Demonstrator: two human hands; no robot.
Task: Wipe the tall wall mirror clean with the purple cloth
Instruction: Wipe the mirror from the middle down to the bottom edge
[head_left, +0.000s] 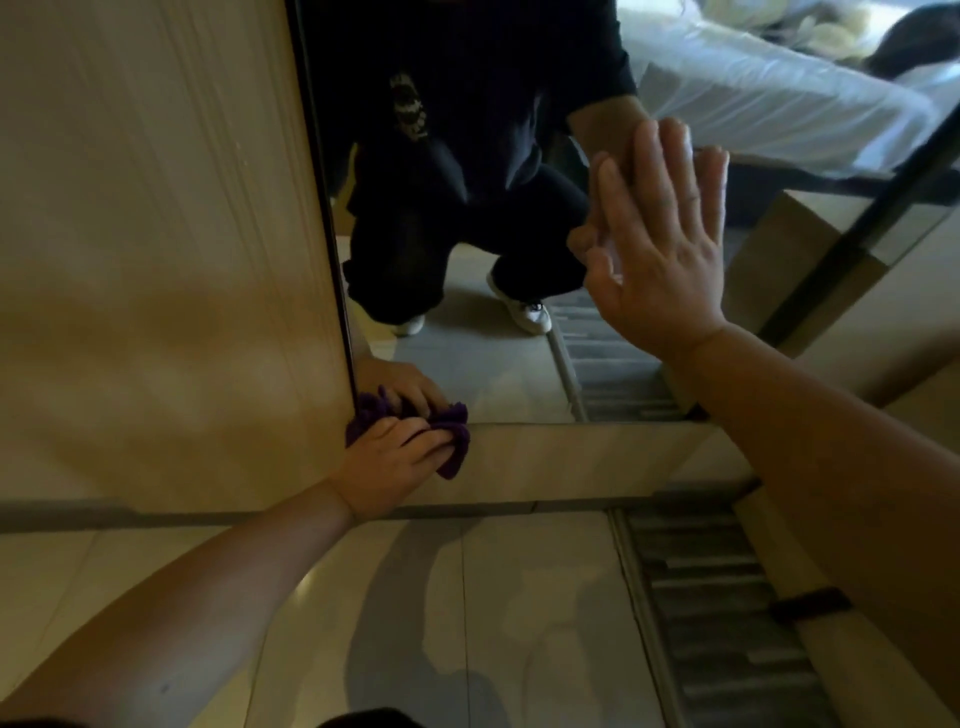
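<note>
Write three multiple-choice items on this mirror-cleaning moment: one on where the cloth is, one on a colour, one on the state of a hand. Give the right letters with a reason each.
1. Where on the mirror is the cloth?
A. the top edge
B. the bottom left corner
C. the middle of the glass

2. What colour is the cloth?
A. purple
B. yellow
C. white

3. How is the right hand placed?
A. closed in a fist
B. gripping a spray bottle
C. open, fingers spread, flat against the glass

Answers:
1. B, since the left hand presses the bunched cloth where the dark left frame meets the lower edge of the mirror.
2. A, as the folds showing past the fingers are deep purple.
3. C, because the palm meets its own reflection with fingers extended and nothing held.
</note>
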